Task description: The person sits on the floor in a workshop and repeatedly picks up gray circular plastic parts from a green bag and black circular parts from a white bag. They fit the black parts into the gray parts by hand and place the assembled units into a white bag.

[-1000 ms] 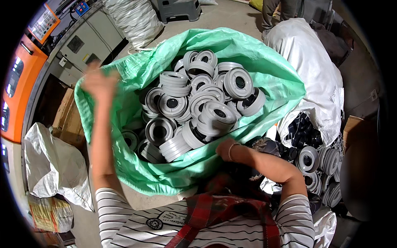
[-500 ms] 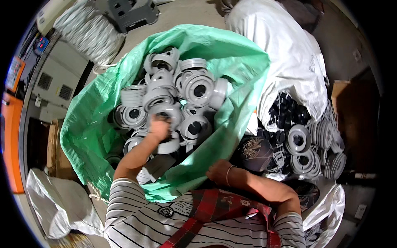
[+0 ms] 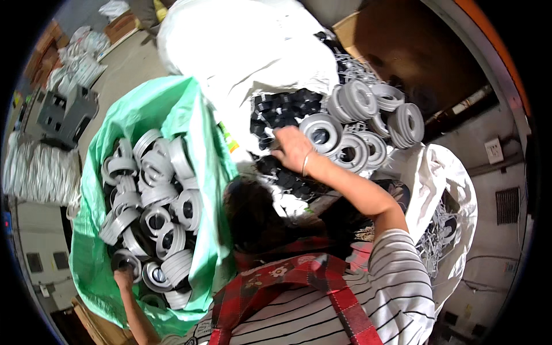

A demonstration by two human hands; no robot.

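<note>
My left hand [image 3: 122, 278] is at the near left of the green sack [image 3: 92, 236], touching a grey ring-shaped part [image 3: 131, 259]. Its fingertips are blurred against the dark middle of that part, so whether they grip it is unclear. Many similar grey plastic rings and spools, some with black centres, fill the sack. Over a heap of small black plastic parts [image 3: 296, 103] on the right hovers my right hand [image 3: 294, 150]. Its fingers are bent together, pointing left, and anything between them is too small to make out. Just right of it lies a grey ring with a black centre [image 3: 321, 133].
Several grey rings [image 3: 357, 100] are stacked beyond my right forearm. A large white sack [image 3: 241, 46] stands at the back. Another white sack [image 3: 454, 178] with thin grey scraps sits at the right. A grey step stool [image 3: 66, 118] is at the far left.
The view has swung to the right. My right hand has moved from near my body out to the black parts. My left hand has shifted from mid-sack to its near left part.
</note>
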